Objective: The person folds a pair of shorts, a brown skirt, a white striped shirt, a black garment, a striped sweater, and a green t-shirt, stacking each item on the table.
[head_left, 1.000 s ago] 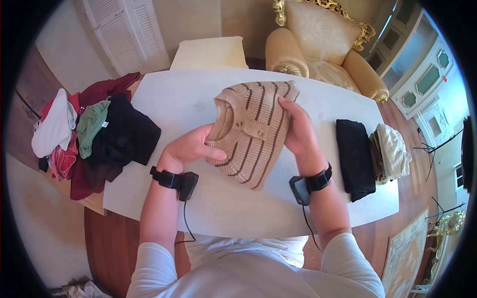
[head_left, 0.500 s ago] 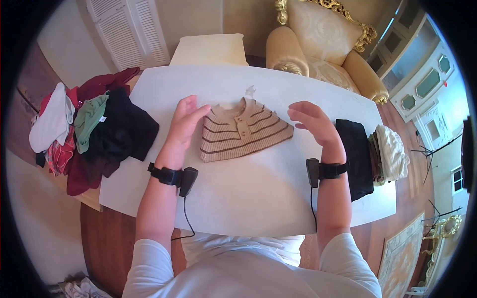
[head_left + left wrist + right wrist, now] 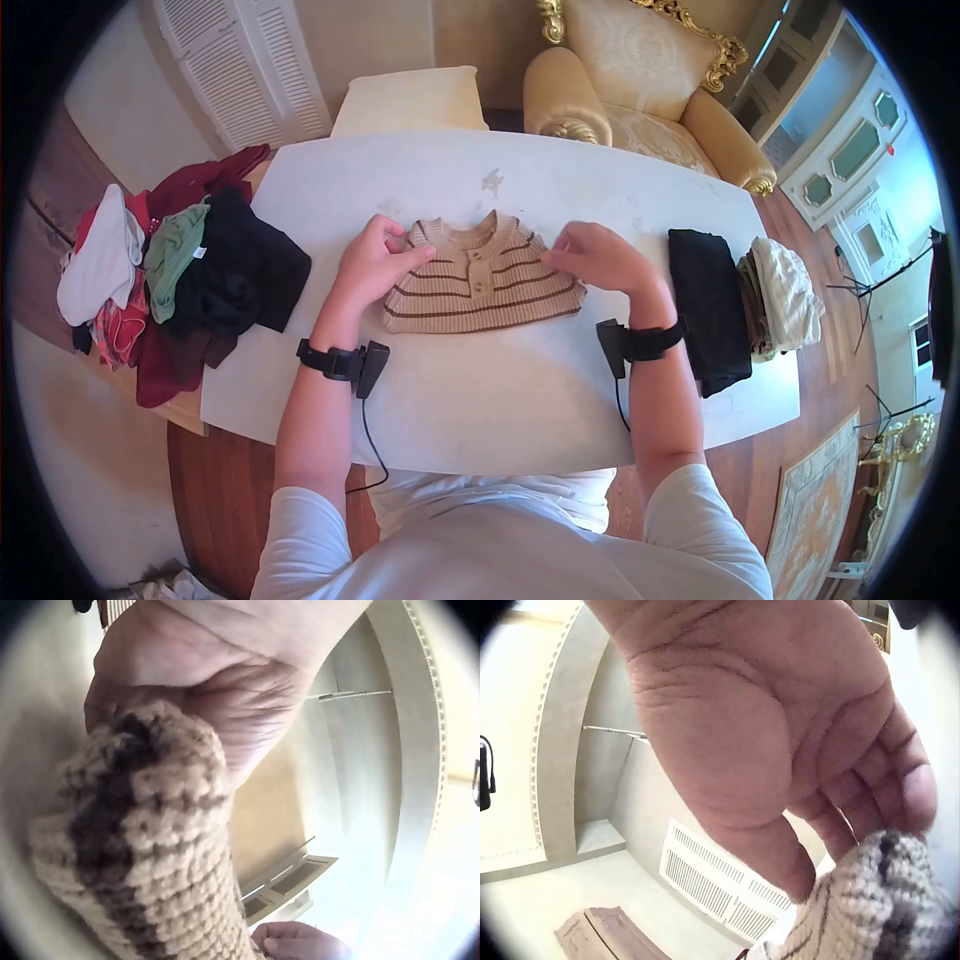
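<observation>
A beige knit sweater with brown stripes and a short buttoned placket lies folded on the white table, its neckline facing away from me. At its left shoulder edge my left hand pinches the knit, thumb on top. My right hand pinches the opposite edge between thumb and fingers. The left wrist view shows the striped knit bulging in front of the palm, which hides the left fingertips. In the right wrist view, the thumb and curled fingers meet at the knit edge.
Left of the sweater is a loose heap of clothes, with a black garment, a green one and a white one. To the right lie a folded black garment and a stack topped by a cream one. An armchair stands beyond the table.
The sweater went from being held up and tilted in both hands to lying on the table. Both hands let go of it, spread apart, then came back in to its two side edges.
</observation>
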`<state>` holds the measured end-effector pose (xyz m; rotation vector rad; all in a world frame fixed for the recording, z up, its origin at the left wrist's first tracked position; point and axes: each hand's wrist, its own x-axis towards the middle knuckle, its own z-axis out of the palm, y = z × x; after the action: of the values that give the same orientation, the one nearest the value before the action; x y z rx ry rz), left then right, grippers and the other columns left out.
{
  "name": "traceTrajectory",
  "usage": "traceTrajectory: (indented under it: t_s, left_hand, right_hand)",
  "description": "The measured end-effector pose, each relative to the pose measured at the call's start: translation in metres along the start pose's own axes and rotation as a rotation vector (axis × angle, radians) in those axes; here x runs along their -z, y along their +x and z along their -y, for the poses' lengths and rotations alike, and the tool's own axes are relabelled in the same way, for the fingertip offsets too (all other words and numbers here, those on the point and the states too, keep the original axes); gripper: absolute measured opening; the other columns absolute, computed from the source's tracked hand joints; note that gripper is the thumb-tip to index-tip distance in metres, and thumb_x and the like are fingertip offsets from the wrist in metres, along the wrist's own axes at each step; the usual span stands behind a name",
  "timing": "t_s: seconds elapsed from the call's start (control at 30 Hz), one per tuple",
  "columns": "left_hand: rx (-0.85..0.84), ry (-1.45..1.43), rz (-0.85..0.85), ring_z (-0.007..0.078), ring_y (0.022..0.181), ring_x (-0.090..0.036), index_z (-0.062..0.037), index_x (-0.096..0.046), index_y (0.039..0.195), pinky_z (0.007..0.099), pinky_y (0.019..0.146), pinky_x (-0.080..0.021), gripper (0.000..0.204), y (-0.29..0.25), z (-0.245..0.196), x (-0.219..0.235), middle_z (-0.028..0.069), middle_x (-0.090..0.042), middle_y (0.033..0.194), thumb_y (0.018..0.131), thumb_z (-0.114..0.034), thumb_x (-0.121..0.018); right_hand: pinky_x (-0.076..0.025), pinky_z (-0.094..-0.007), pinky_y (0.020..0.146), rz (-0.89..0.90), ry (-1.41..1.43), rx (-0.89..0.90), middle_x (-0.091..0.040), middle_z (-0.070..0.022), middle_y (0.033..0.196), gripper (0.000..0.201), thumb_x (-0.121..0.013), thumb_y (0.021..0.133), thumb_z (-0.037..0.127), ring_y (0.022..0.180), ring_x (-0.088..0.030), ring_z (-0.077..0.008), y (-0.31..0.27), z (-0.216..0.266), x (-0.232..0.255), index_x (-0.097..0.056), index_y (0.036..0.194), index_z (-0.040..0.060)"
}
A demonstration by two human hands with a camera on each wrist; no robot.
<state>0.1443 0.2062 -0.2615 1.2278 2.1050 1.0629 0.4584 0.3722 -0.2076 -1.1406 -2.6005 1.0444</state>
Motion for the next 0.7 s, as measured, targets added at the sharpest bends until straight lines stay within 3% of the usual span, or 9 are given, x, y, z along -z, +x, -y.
traceTrajectory:
  t_s: [0.1,0.3,0.47,0.67,0.7]
  left_hand:
    - [-0.025,0.081,-0.052,0.0228,0.083,-0.07,0.0019,-0.065,0.107,0.0363,0.077,-0.056,0.064,-0.008,-0.014,0.002,0.0142,-0.072,0.091,0.08,-0.051,-0.088]
    - [-0.054,0.113,-0.046,0.0247,0.08,-0.07,0.0028,-0.068,0.097,0.0371,0.076,-0.056,0.055,-0.008,-0.011,-0.001,0.0159,-0.074,0.089,0.089,-0.05,-0.081]
    - [-0.089,0.093,-0.035,0.0257,0.078,-0.07,0.0016,-0.067,0.092,0.0377,0.074,-0.056,0.049,-0.004,-0.004,-0.002,0.0156,-0.072,0.084,0.093,-0.047,-0.077]
    - [-0.098,0.091,-0.097,0.0283,0.079,-0.069,0.0013,-0.064,0.096,0.0393,0.075,-0.054,0.044,-0.002,-0.003,-0.004,0.0169,-0.071,0.085,0.1,-0.043,-0.069]
    - [-0.123,0.082,-0.117,0.0237,0.077,-0.065,0.0011,-0.063,0.097,0.0374,0.073,-0.053,0.042,-0.002,-0.002,-0.005,0.0139,-0.069,0.083,0.101,-0.041,-0.069]
  right_hand:
    - [-0.056,-0.0422,0.076,-0.19,0.05,-0.041,-0.076,-0.019,0.089,0.05,-0.075,0.091,0.049,0.085,-0.073,-0.0337,0.002,0.011,-0.018,-0.073,0.097,-0.001]
    - [-0.056,-0.0448,0.08,-0.111,-0.055,0.011,-0.074,-0.0251,0.094,0.051,-0.071,0.096,0.047,0.091,-0.072,-0.0386,0.008,0.014,-0.028,-0.07,0.105,-0.0027]
    - [-0.055,-0.0467,0.084,-0.224,0.039,0.058,-0.073,-0.0264,0.098,0.045,-0.063,0.101,0.041,0.096,-0.071,-0.043,0.014,0.003,-0.034,-0.065,0.105,-0.0034]
    - [-0.053,-0.0496,0.09,-0.302,0.069,0.025,-0.071,-0.0306,0.105,0.043,-0.057,0.105,0.037,0.104,-0.067,-0.0492,0.019,-0.003,-0.039,-0.06,0.107,-0.006]
    - [-0.053,-0.0501,0.091,-0.31,0.037,0.019,-0.071,-0.0315,0.106,0.043,-0.056,0.105,0.036,0.104,-0.067,-0.05,0.021,-0.004,-0.041,-0.06,0.107,-0.0067]
